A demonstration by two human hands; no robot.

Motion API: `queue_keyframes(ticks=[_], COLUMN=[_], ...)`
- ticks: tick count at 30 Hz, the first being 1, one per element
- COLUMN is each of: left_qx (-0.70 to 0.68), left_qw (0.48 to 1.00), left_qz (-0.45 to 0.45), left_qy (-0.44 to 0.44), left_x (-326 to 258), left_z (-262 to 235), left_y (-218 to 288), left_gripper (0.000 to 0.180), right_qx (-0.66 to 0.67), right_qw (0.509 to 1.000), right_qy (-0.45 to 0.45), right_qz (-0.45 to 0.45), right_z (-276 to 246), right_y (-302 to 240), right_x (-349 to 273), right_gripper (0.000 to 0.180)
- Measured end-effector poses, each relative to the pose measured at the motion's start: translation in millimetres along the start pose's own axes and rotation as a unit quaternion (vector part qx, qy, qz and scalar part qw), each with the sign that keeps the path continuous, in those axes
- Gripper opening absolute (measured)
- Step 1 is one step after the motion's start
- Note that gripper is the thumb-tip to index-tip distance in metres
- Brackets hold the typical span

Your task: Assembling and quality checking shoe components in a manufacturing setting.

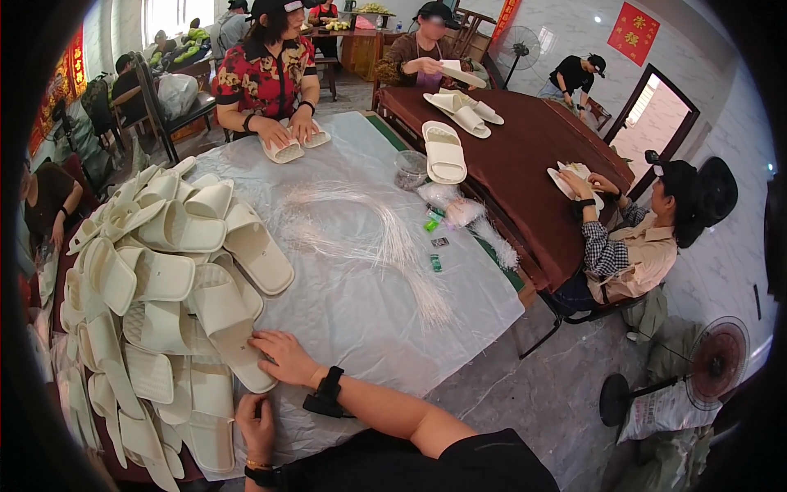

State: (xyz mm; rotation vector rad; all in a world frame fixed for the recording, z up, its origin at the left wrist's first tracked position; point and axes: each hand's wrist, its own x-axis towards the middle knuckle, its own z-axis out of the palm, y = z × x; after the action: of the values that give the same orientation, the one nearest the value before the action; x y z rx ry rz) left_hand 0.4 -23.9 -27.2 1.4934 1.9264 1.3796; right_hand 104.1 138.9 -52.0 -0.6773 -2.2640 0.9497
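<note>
A cream slipper (238, 340) lies at the right side of a large heap of matching slippers (164, 279), its sole end toward me. My right hand (283, 358) grips that sole by its right edge, fingers on top. Just below the sole's near end is my left hand (256, 422), its fingers curled; whether anything is inside them is hidden. Dark bands circle both of my wrists.
White plastic sheeting (352, 328) covers my table, with a bundle of clear strands (393, 238) on it. A tub (410, 168) and small packets (436, 262) lie farther right. Co-workers handle slippers at the far edge and at a brown-covered table (525, 172). A fan (717, 361) stands right.
</note>
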Motion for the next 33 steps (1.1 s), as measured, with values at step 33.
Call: queue_keyframes(ticks=[33], left_qx=[0.017], left_qw=[1.0], left_qz=[0.002], left_qy=[-0.021], left_x=[-4], left_z=[-5], left_y=[-2], left_gripper=[0.011], right_qx=[-0.011], right_qw=[0.997], right_qy=[0.028], right_qz=[-0.071], right_z=[-4], right_y=[5], right_x=[1], right_gripper=[0.046])
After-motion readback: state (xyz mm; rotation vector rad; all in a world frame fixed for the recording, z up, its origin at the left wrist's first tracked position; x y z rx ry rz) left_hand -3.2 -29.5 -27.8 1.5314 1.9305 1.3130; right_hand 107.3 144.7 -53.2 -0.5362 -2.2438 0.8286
